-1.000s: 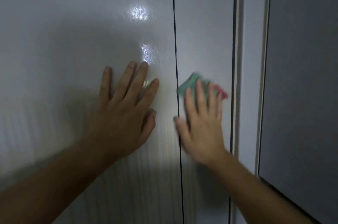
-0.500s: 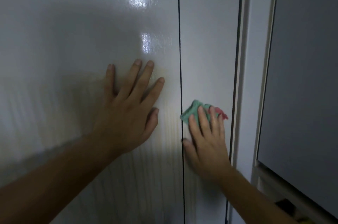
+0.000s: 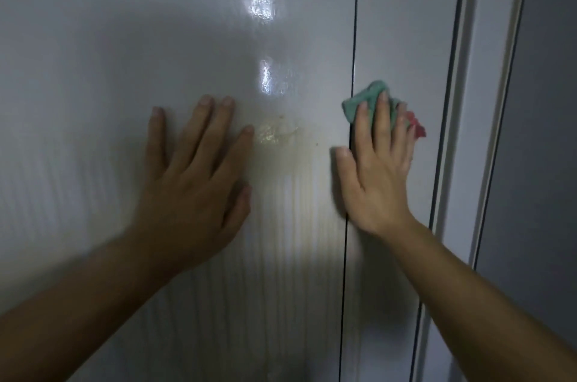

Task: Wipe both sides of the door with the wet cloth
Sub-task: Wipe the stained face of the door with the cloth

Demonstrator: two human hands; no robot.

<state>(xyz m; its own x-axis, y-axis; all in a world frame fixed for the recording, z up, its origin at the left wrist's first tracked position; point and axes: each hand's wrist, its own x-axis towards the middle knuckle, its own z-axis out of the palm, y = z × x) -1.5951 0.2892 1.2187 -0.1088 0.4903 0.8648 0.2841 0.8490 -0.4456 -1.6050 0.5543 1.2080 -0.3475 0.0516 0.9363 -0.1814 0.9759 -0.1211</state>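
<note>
We had our left grip (image 3: 193, 181) spread flat on the wide panel of the door (image 3: 93, 69), fingers straight and grasping nothing. Our right grip (image 3: 374, 175) was likewise released, its straight fingers pressing the green and pink cloth (image 3: 359, 103) against the door. The cloth lay across the dark seam (image 3: 354, 22) between the wide panel and the narrow one.

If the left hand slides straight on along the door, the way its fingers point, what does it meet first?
Nothing solid, as far as the picture shows. The left hand points up and slightly right over bare door. Only light reflections lie ahead, and the seam is off to its right.
</note>
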